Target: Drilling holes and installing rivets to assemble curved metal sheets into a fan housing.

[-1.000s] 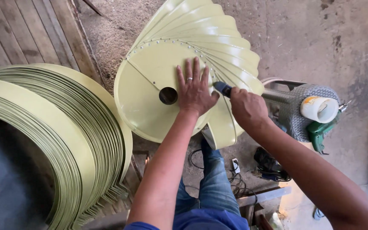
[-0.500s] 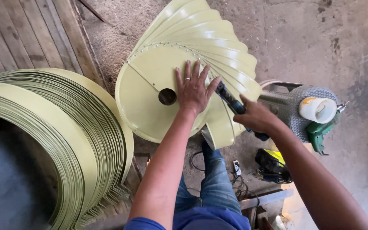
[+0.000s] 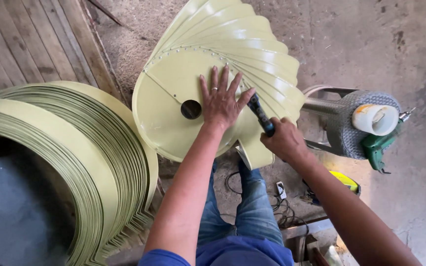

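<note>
The right hand (image 3: pixel 284 140) is closed around the blue-and-black handle of a hand tool (image 3: pixel 261 114), whose dark tip points up and left at the edge of a pale green fan of sheet-metal blades (image 3: pixel 232 44). What kind of tool it is cannot be told for sure from here; it looks like a screwdriver or small driver. The left hand (image 3: pixel 221 101) lies flat with its fingers spread wide, grasping nothing, and presses on the round green disc (image 3: pixel 166 106) at the front of the fan, just right of the disc's dark centre hole (image 3: pixel 191 109). A ring shows on one finger. The tool's tip sits just beside the left thumb.

The fan stands tilted over the person's knees in blue jeans (image 3: pixel 252 207), its blades stepping back in a spiral toward the dusty concrete floor (image 3: pixel 371 44). To the left lies a big curved stack of thin green strips (image 3: pixel 75 148). To the right rests a metal mesh cylinder (image 3: pixel 346 123) with a white roll (image 3: pixel 375 119) and a green power tool (image 3: pixel 380 145); cables (image 3: pixel 277 202) trail below.
</note>
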